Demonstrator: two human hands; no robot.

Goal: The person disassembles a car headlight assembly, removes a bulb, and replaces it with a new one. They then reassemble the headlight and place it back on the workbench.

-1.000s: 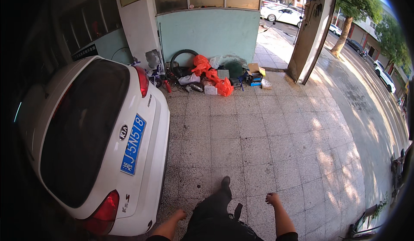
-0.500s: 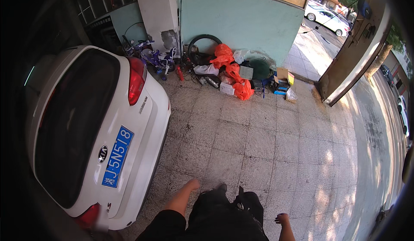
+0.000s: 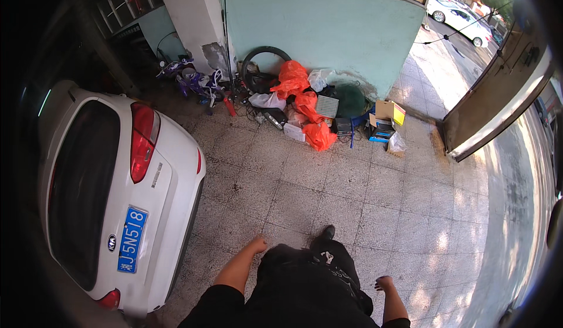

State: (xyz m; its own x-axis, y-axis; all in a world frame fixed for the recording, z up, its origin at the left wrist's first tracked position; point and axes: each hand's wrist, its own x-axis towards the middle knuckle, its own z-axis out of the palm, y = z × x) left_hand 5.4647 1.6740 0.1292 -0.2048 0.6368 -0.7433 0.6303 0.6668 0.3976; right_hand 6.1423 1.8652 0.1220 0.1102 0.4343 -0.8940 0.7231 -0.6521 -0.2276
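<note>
My left hand hangs in the air over the tiled floor, in front of my dark clothes, with its fingers turned down out of sight. Nothing shows in it. On the other side, my right hand hangs low beside my body, its fingers loosely bent and partly apart, holding nothing. Neither hand touches anything. Left of my left hand stands a white car, its rear end toward me. One dark shoe shows ahead of my body.
Against the pale green wall lies a heap with orange plastic bags, a tyre and an open cardboard box. A small purple bicycle and a red bottle-like object are beside the pillar. A brown post borders the street side.
I have moved forward, and my view has shifted; the car sits farther left and lower. One foot has come forward. Both hands hang at my sides, slightly higher in view.
</note>
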